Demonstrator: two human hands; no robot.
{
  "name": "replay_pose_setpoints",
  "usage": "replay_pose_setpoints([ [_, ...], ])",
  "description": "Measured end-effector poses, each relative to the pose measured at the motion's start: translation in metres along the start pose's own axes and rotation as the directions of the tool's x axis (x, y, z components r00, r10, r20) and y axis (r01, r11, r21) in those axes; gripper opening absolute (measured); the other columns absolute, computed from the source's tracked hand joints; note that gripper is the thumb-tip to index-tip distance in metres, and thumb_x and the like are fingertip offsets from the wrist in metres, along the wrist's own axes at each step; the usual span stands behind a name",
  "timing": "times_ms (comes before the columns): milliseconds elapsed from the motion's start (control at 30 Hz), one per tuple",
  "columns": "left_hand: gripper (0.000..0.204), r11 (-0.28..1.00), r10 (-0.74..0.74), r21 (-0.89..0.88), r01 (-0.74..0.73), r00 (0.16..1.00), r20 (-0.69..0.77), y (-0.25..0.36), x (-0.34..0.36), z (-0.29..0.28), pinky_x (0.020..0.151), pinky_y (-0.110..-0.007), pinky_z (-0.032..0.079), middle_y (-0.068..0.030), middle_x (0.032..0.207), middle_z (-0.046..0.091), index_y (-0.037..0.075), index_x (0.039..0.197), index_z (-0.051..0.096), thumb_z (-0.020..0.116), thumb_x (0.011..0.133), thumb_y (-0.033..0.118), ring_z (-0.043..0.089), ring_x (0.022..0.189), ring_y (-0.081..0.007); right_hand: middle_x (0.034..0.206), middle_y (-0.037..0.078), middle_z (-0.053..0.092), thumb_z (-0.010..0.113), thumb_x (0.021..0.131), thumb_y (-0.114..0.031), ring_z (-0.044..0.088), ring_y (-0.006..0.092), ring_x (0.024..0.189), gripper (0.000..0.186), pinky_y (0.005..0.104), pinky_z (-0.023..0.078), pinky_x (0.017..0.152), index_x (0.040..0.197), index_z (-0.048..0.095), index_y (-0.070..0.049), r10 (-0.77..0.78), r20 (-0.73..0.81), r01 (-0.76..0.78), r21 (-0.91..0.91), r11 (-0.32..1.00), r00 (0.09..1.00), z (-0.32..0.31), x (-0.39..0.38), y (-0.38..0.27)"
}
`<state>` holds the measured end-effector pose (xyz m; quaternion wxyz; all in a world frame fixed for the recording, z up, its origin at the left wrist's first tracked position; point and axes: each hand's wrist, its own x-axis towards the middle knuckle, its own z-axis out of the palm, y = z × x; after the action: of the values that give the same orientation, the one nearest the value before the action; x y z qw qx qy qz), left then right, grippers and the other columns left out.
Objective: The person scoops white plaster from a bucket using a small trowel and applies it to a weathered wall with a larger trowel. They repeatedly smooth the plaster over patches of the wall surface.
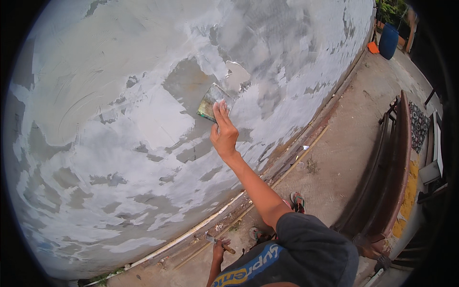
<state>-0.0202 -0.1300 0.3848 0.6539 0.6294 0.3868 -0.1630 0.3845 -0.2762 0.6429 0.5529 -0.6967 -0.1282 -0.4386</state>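
In the head view, the work looks, as a judgement, well along but unfinished: pale filler (158, 117) covers much of the wall (291, 43), while grey patches remain between its smears, scattered most thickly toward 8 o'clock. One larger grey patch (184, 76) lies just beside the spreader at 10 o'clock from it, and a glossy, wet-looking dab (237, 76) sits near at 1 o'clock; both probably want smoothing or covering. The flat spreader (209, 104) is a little off the picture's centre toward 11 o'clock, tilted and lying against the wall or very near it. It is a thin, roughly rectangular plate, greyish and stained yellow-green, with smudges across its face. The right hand (224, 136) has its grip on it, fingertips laid on the plate, thumb not clear. Toward 6 o'clock, the left hand (218, 251) has its grip closed round a wooden-handled putty knife (229, 249), held away from the wall.
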Motion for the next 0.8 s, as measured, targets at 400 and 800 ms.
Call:
replay_pose_setpoints([
  [400,0.051,0.973,0.230,-0.007,-0.231,0.962,0.146,0.032,0.029,0.010,0.087,-0.037,0.053,-0.0151,0.120,0.061,-0.003,0.126,0.050,0.034,0.103,0.039,0.065,0.100,-0.0265,0.126,0.019,0.058,0.047,0.089,0.006,0.058,0.0158,0.107,0.042,0.0307,0.048,0.085,0.131,0.048,0.006,0.377,0.318,-0.490,0.642,0.590,0.870,-0.068,0.008,-0.022],
  [800,0.051,0.996,-0.008,-0.091,0.003,0.998,-0.061,-0.032,-0.014,-0.036,0.083,-0.040,0.052,-0.0207,0.110,0.066,0.000,0.129,0.048,0.030,0.102,0.039,0.064,0.101,-0.0288,0.140,0.020,0.045,0.046,0.071,0.017,0.042,0.0355,0.130,0.067,0.0400,0.039,0.107,0.135,0.048,-0.002,-0.113,-0.161,0.108,-0.038,0.993,0.981,0.041,0.016,-0.055],
])
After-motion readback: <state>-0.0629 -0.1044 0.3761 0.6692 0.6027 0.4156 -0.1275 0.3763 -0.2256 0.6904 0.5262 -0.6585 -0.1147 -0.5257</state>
